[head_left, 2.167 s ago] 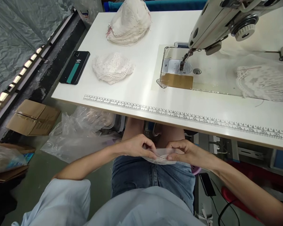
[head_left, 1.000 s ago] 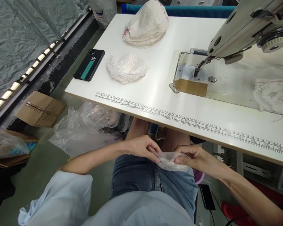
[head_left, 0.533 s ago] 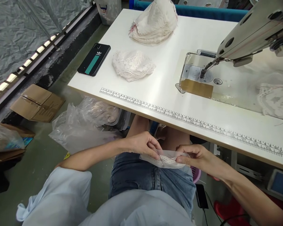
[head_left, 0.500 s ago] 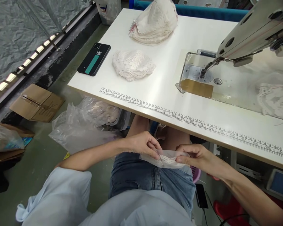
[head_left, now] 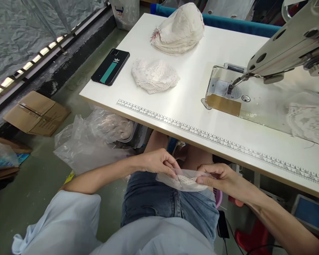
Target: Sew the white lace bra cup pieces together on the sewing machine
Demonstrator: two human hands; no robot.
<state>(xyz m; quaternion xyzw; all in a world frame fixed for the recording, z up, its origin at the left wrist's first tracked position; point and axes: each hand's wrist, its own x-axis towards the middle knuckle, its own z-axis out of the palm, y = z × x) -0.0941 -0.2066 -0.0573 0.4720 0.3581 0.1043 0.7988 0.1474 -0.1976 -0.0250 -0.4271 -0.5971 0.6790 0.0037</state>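
Observation:
Over my lap, below the table's front edge, both hands pinch a small piece of sheer white lace fabric (head_left: 185,180). My left hand (head_left: 159,163) grips its left end with thumb and fingers closed. Its right end is held in the closed fingertips of my right hand (head_left: 218,175). The fabric lies stretched between them above my denim shorts (head_left: 159,198).
A white sewing table (head_left: 191,106) with a printed ruler along its front carries a sewing machine (head_left: 281,53), a black phone (head_left: 110,67), a small lace pile (head_left: 154,75), a bigger stack (head_left: 179,30) and lace (head_left: 309,122) at the right. Plastic bags (head_left: 93,141) and a cardboard box (head_left: 35,113) lie on the floor.
Both hands have stayed on the lace piece in my lap, working it slightly. The view has shifted, so the table sits further right and lower in the picture.

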